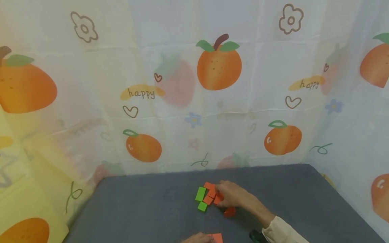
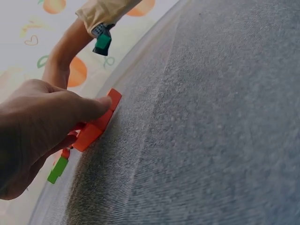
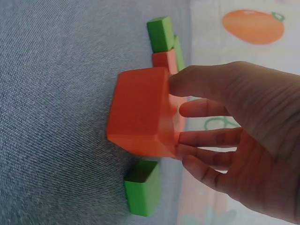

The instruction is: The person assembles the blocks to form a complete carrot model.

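Note:
In the left wrist view my left hand (image 2: pixel 51 117) grips a short row of orange blocks (image 2: pixel 93 131), thumb along one side and fingers curled behind. The head view shows that left hand (image 1: pixel 199 238) at the bottom edge, beside an orange block (image 1: pixel 217 237). Farther out, my right hand (image 1: pixel 232 194) reaches into a cluster of orange blocks (image 1: pixel 211 191), thumb and fingers around an orange block (image 1: pixel 217 199). In the right wrist view a large orange block (image 3: pixel 138 105) partly covers the fingertips of that right hand (image 3: pixel 243 126).
Two green blocks, one longer (image 1: pixel 200 194) and one small (image 1: pixel 202 206), lie left of the cluster. A red-orange block (image 1: pixel 230 212) sits under the right wrist. Another green block (image 3: pixel 143 190) shows in the right wrist view. Printed fabric (image 1: pixel 225 135) hangs behind the grey table (image 1: pixel 146 209).

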Demonstrator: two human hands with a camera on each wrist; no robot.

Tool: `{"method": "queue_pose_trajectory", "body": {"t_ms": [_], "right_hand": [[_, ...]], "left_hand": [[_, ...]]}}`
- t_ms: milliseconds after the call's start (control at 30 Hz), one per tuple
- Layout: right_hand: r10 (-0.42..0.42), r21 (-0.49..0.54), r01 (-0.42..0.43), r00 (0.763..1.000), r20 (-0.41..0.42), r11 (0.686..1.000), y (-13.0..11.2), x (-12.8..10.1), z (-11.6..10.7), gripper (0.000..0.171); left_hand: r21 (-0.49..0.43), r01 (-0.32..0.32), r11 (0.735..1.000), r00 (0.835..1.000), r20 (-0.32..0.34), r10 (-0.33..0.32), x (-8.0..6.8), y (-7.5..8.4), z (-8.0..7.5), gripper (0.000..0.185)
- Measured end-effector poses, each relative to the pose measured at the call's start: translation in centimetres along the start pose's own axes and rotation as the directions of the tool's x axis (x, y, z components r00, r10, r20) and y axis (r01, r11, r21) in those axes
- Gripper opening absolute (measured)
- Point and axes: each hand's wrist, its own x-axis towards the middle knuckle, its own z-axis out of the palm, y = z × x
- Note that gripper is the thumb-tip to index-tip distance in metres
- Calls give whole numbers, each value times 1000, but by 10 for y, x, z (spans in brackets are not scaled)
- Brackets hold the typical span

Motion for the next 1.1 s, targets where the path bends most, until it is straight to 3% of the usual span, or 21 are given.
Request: {"method": "queue_pose_trajectory", "body": {"t_ms": [67, 133, 233, 433, 567, 633, 700, 767, 833, 933, 1100], "right_hand": [[3, 8, -3, 1000, -5, 1000, -1, -3, -3, 28], [2, 5, -2, 1000, -11, 1000, -4, -7, -8, 28], [-14, -24, 13, 999, -31, 1000, -12, -18, -16, 28], [-120, -4, 120, 990, -75, 993, -33, -56, -29, 23], [-228, 19, 230, 971, -72, 973, -38, -78, -19, 21], [-249, 48, 251, 968, -39, 967, -35, -87, -9, 24], [-259, 94, 257, 966, 7, 962, -29, -95, 4, 30], [-255, 155, 246, 966, 44, 957, -24, -99, 14, 34], [-261, 220, 245, 964, 51, 944, -21, -101, 24, 35], [-289, 292, 270, 957, 25, 918, -21, -99, 34, 30], [-309, 304, 301, 951, -24, 904, -21, -97, 44, 36]], "left_hand": [[71, -73, 995, 994, -75, 78, -2, -2, 7, 23], [125, -103, 987, 978, -168, 123, -5, -3, 13, 23], [71, -65, 995, 963, -257, 81, -8, -2, 20, 24], [-29, -28, 999, 956, -293, 18, -6, -2, 24, 24], [79, -117, 990, 944, -301, 135, -4, -4, 24, 23], [131, -189, 973, 926, -305, 221, -4, -5, 24, 23], [114, -198, 974, 933, -283, 223, -4, -4, 23, 24], [-6, -147, 989, 956, -256, 140, -4, -2, 22, 26], [-140, -64, 988, 977, -212, 34, -5, 1, 19, 27], [-211, 8, 978, 986, -162, -43, -5, 3, 17, 28], [-185, -1, 983, 986, -167, -30, -3, 3, 19, 30]]}}
